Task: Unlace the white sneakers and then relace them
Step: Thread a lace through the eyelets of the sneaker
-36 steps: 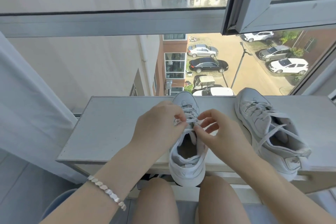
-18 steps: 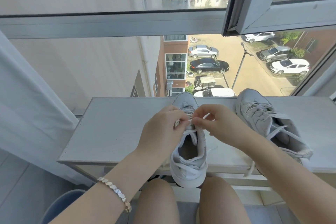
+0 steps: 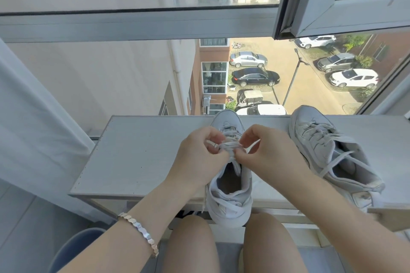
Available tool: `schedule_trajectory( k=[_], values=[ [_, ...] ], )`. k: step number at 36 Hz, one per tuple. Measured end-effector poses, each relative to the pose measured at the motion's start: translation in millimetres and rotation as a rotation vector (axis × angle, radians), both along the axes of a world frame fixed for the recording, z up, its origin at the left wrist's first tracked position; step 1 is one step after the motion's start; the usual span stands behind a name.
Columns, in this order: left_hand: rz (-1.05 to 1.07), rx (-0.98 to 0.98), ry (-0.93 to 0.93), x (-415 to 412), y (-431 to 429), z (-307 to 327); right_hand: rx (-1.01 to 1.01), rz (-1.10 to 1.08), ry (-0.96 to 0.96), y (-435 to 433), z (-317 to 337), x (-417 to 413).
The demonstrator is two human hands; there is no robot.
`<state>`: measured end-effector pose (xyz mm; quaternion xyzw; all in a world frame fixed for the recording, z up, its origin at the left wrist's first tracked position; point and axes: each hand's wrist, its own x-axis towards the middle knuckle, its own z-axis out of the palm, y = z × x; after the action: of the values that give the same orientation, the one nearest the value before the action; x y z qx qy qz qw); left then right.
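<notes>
A white sneaker (image 3: 229,201) stands in the middle of the grey ledge (image 3: 142,157), toe pointing at the window, heel hanging over the near edge. Its white lace (image 3: 229,145) is bunched over the tongue. My left hand (image 3: 199,157) pinches the lace from the left, fingers curled. My right hand (image 3: 266,155) pinches the same lace from the right, thumb and fingers closed on it. The second white sneaker (image 3: 326,150) lies further right on the ledge, its laces loose and trailing.
A window with a grey frame (image 3: 137,24) stands right behind the ledge, one sash (image 3: 346,0) swung open at the upper right. A white curtain (image 3: 33,122) hangs at the left. My bare knees are under the ledge's near edge.
Both hands have drawn closer over the tongue and shifted a little toward the toe. The lace between them is now gathered into a bunch. The sneakers have not moved.
</notes>
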<state>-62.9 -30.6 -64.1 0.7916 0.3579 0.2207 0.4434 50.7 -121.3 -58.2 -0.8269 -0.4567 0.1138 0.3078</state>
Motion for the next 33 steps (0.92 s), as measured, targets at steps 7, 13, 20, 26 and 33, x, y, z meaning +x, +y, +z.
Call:
schedule_trajectory(
  k=[7, 13, 20, 26, 33],
  values=[
    [0.016, 0.053, -0.023, -5, -1, -4, 0.062, -0.027, -0.137, 0, -3, -9],
    [0.009, 0.011, -0.089, -3, -4, -9, 0.166, -0.008, -0.074, -8, -12, -8],
    [-0.033, 0.053, -0.052, -12, -6, -4, 0.117, 0.007, 0.046, -18, -8, -8],
    [-0.090, 0.228, 0.003, -22, -4, -1, 0.101, -0.021, 0.208, -19, -5, -4],
    [-0.138, 0.283, 0.095, -14, 0, 0, -0.127, 0.161, 0.310, -3, 13, 17]
  ],
)
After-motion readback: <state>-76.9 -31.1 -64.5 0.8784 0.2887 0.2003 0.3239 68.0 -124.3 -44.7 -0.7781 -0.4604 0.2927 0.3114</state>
